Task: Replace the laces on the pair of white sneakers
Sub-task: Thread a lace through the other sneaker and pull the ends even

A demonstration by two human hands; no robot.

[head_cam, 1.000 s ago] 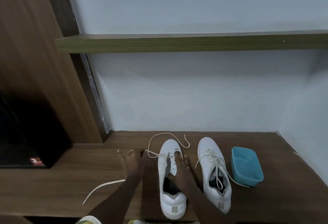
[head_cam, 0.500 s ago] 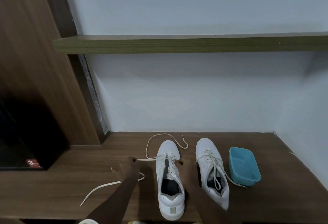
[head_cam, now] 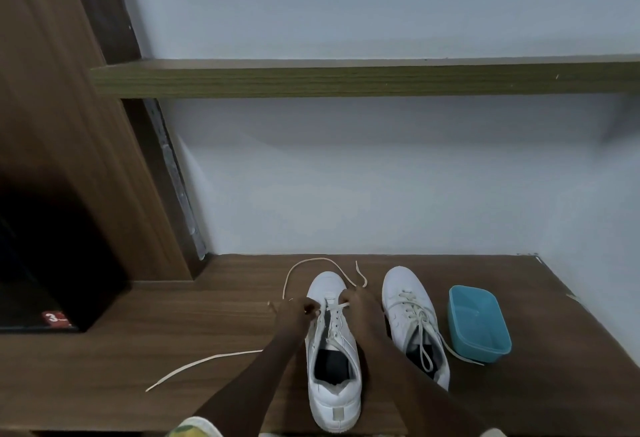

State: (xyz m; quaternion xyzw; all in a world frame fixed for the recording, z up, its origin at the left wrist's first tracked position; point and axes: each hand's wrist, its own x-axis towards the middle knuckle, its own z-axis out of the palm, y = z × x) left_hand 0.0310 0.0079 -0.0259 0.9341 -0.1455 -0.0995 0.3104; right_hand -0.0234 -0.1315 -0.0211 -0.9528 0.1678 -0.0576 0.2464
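Note:
Two white sneakers stand side by side on the wooden surface (head_cam: 173, 350), toes toward the wall. The left sneaker (head_cam: 332, 374) has a cream lace (head_cam: 304, 263) threaded only through its front eyelets. The lace loops out past the toe, and one end trails away to the left. My left hand (head_cam: 294, 312) pinches the lace at the shoe's left front eyelets. My right hand (head_cam: 356, 301) holds the lace at the right front eyelets. The right sneaker (head_cam: 412, 312) is fully laced, and no hand touches it.
A shallow blue plastic tub (head_cam: 478, 325) sits right of the laced sneaker, with one lace end lying at its base. A wall shelf (head_cam: 346, 78) juts out above. A dark wooden cabinet (head_cam: 62, 159) stands on the left. White walls close off the back and right.
My left hand has moved right from the bare wood to the shoe's front eyelets, and both hands now meet over the toe end. The lace's loose end has dragged along the wood.

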